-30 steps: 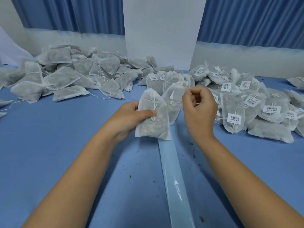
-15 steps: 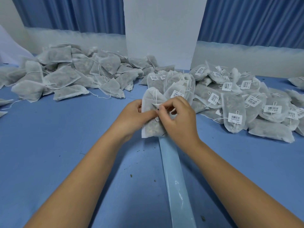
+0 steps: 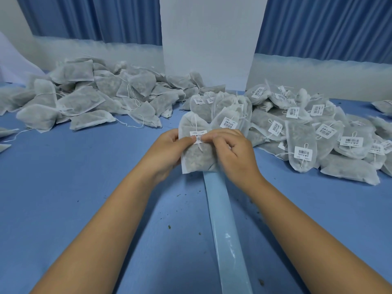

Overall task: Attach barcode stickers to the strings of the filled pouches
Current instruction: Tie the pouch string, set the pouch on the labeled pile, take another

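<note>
While your left thumb (image 3: 189, 139) and right fingertips (image 3: 209, 136) pinch the small white barcode sticker (image 3: 198, 135) onto the thin white string (image 3: 196, 126), your left hand (image 3: 164, 148) and right hand (image 3: 233, 150) grasp the translucent white filled mesh pouch (image 3: 196, 154) above the blue table (image 3: 84, 166). Unlabelled pouches (image 3: 84, 98) lie heaped far left, labelled pouches (image 3: 307, 132) right, with a pale blue backing strip (image 3: 224, 225) running below your hands.

Both hands are holding a filled pouch (image 3: 197, 158) above the blue bench (image 3: 84, 187): the left hand (image 3: 167, 149) is gripping its side, the right hand (image 3: 231, 149) is pressing a barcode sticker (image 3: 198, 134) onto its string (image 3: 196, 124).
</note>
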Available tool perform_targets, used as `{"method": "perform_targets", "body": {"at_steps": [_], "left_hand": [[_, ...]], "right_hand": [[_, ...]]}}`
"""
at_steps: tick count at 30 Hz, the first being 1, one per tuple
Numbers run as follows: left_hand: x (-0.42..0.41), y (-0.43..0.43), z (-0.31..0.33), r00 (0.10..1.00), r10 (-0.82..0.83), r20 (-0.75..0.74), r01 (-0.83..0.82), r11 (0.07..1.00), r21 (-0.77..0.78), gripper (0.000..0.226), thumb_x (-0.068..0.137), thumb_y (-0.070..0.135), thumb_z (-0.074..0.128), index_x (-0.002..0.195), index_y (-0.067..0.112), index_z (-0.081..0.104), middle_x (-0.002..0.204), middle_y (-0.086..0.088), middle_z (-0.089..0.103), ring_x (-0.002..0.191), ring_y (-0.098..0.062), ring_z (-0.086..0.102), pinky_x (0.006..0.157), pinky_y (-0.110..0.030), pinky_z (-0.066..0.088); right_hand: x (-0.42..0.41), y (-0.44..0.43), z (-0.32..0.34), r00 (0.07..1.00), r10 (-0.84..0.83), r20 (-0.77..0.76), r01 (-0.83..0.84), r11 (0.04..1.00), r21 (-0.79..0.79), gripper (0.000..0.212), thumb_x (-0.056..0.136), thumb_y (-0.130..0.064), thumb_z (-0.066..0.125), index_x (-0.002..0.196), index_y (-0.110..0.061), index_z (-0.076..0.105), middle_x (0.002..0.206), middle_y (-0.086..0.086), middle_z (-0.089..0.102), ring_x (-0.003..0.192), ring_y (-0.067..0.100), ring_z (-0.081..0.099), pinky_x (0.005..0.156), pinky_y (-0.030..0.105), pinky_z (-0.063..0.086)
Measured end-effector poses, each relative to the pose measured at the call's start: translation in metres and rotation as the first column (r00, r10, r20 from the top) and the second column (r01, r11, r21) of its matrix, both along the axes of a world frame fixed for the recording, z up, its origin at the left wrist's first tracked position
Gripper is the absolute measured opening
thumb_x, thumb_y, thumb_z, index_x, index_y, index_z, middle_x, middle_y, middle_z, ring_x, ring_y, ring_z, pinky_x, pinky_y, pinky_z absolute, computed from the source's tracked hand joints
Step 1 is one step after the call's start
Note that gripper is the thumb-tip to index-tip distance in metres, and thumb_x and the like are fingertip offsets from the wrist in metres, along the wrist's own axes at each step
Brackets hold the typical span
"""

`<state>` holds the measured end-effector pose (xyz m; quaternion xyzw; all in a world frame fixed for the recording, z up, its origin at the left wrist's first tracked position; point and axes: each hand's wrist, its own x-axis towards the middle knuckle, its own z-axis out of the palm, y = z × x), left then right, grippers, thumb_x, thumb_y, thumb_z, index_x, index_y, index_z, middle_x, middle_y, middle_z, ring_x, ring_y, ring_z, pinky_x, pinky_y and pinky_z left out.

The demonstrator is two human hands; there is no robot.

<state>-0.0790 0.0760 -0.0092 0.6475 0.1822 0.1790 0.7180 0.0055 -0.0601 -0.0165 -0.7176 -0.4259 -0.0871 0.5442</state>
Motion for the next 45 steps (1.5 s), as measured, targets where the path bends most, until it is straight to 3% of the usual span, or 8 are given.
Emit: {"method": "perform_targets", "body": {"at_steps": [4, 10, 13, 18, 22, 27, 34, 45], "left_hand": [[0.004, 0.001, -0.003, 1.000, -0.016, 0.026, 0.018, 0.998, -0.062, 0.015, 0.099, 0.008, 0.055, 0.103, 0.010, 0.069, 0.091, -0.003, 0.075, 0.083, -0.016, 0.071, 0.082, -0.032, 0.057], [0.008, 0.001, -0.005, 0.991, 0.012, 0.132, 0.018, 0.975, -0.221, 0.018, 0.100, 0.008, 0.053, 0.112, 0.005, 0.066, 0.092, -0.005, 0.076, 0.080, -0.015, 0.073, 0.073, -0.027, 0.060], [0.010, -0.003, -0.007, 0.989, -0.006, 0.146, 0.033, 0.982, -0.187, 0.019, 0.101, 0.010, 0.053, 0.114, 0.006, 0.065, 0.098, -0.006, 0.076, 0.087, -0.015, 0.072, 0.076, -0.025, 0.059], [0.010, 0.009, -0.010, 0.978, 0.177, 0.109, -0.160, 0.976, -0.146, 0.015, 0.097, 0.017, 0.061, 0.110, 0.011, 0.062, 0.108, -0.005, 0.073, 0.096, -0.016, 0.073, 0.079, -0.022, 0.059], [0.010, 0.030, -0.017, 0.922, 0.386, 0.031, -0.386, 0.923, -0.002, 0.007, 0.098, 0.011, 0.055, 0.097, 0.015, 0.060, 0.099, -0.002, 0.072, 0.078, -0.011, 0.070, 0.065, -0.017, 0.056], [0.017, 0.038, -0.028, 0.917, 0.398, -0.021, -0.393, 0.912, 0.118, 0.013, 0.097, 0.007, 0.052, 0.092, 0.018, 0.059, 0.092, 0.001, 0.068, 0.073, -0.007, 0.065, 0.054, -0.012, 0.050], [0.021, 0.053, -0.044, 0.887, 0.454, -0.080, -0.383, 0.822, 0.421, 0.015, 0.096, 0.015, 0.056, 0.110, 0.018, 0.061, 0.113, -0.004, 0.067, 0.096, -0.021, 0.064, 0.088, -0.037, 0.053], [0.048, 0.093, -0.049, 0.754, 0.575, -0.317, 0.078, 0.401, 0.913, 0.036, 0.103, 0.022, 0.038, 0.132, 0.013, 0.057, 0.165, -0.004, 0.013, 0.140, -0.032, 0.026, 0.107, -0.040, 0.031]], "right_hand": [[0.003, 0.000, -0.004, 0.992, -0.020, 0.125, 0.027, 0.998, -0.060, 0.020, 0.092, -0.011, 0.057, 0.098, -0.014, 0.076, 0.102, -0.012, 0.064, 0.108, 0.014, 0.057, 0.098, 0.012, 0.032], [0.004, 0.004, -0.004, 0.951, 0.064, -0.304, -0.058, 0.998, 0.029, 0.017, 0.093, -0.016, 0.064, 0.101, -0.029, 0.071, 0.102, -0.015, 0.065, 0.098, 0.005, 0.060, 0.091, 0.035, 0.052], [0.010, 0.003, -0.002, 0.933, 0.087, -0.350, -0.052, 0.993, 0.109, 0.025, 0.090, -0.006, 0.064, 0.093, -0.029, 0.072, 0.091, -0.014, 0.071, 0.083, 0.002, 0.063, 0.077, 0.026, 0.050], [0.041, -0.012, 0.002, 0.894, -0.183, -0.410, 0.284, 0.938, 0.200, 0.028, 0.088, -0.005, 0.057, 0.096, -0.028, 0.071, 0.101, -0.010, 0.072, 0.084, -0.002, 0.062, 0.081, 0.023, 0.052], [0.069, -0.028, -0.020, 0.789, -0.456, -0.412, 0.497, 0.868, -0.010, 0.025, 0.089, -0.012, 0.054, 0.109, -0.017, 0.068, 0.107, -0.003, 0.067, 0.099, 0.017, 0.063, 0.084, 0.028, 0.048], [0.078, -0.018, -0.045, 0.850, -0.478, -0.222, 0.408, 0.863, -0.299, 0.052, 0.082, -0.038, 0.071, 0.126, -0.016, 0.053, 0.130, 0.003, 0.052, 0.122, 0.021, 0.047, 0.091, 0.026, 0.035], [0.081, -0.006, -0.045, 0.781, -0.610, 0.135, 0.596, 0.664, -0.451, 0.051, 0.081, -0.044, 0.069, 0.122, -0.016, 0.060, 0.135, 0.009, 0.037, 0.127, 0.031, 0.033, 0.102, 0.045, 0.031], [0.061, 0.015, -0.043, 0.889, -0.336, 0.312, 0.422, 0.866, -0.269, 0.020, 0.086, -0.012, 0.061, 0.102, -0.014, 0.073, 0.111, 0.005, 0.059, 0.115, 0.028, 0.042, 0.098, 0.036, 0.026]]}}
